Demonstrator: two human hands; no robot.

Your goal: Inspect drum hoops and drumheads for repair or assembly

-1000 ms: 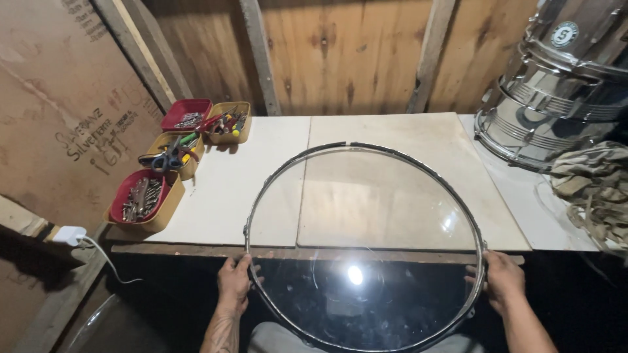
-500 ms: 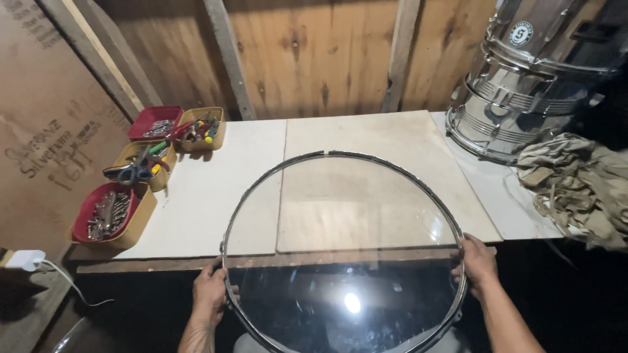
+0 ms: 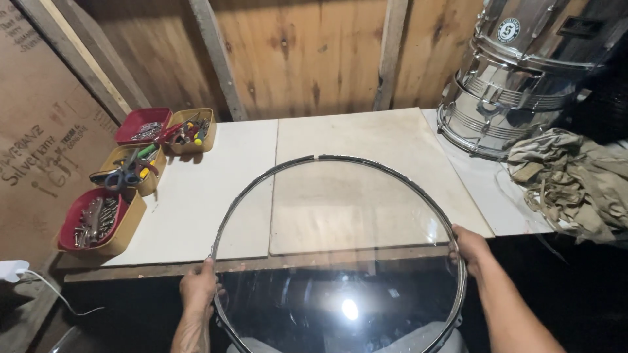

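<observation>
Item: clear drum head point(image 3: 340, 261), a transparent round skin in a dark metal hoop. We hold it at both sides over the near edge of the workbench point(image 3: 216, 189), its far arc above the pale boards, its near arc over the dark gap in front. The lowest part of the hoop runs off the bottom of the picture.

Left hand point(image 3: 198, 287): fingers wrapped around the hoop at its lower left; the fingertips are hidden behind the rim.

Right hand point(image 3: 472, 250): clasping the hoop at its right side, thumb on top, the fingers partly veiled by the skin's glare.

A bright light reflection sits on the skin near the bottom and blurs what lies beneath.

Surroundings, left of the bench: four small trays, namely a red tray of metal parts point(image 3: 91, 222), a yellow tray with scissors point(image 3: 131, 171), a red tray at the back point(image 3: 142, 125), and a yellow tray of small tools point(image 3: 191, 131). Single pieces are too small to make out.

Right: a chrome drum shell point(image 3: 517, 85), cut off at the top, and a crumpled heap of cloth point(image 3: 575, 183), cut off at the right edge. A white plug with cord point(image 3: 16, 271) is at lower left.
</observation>
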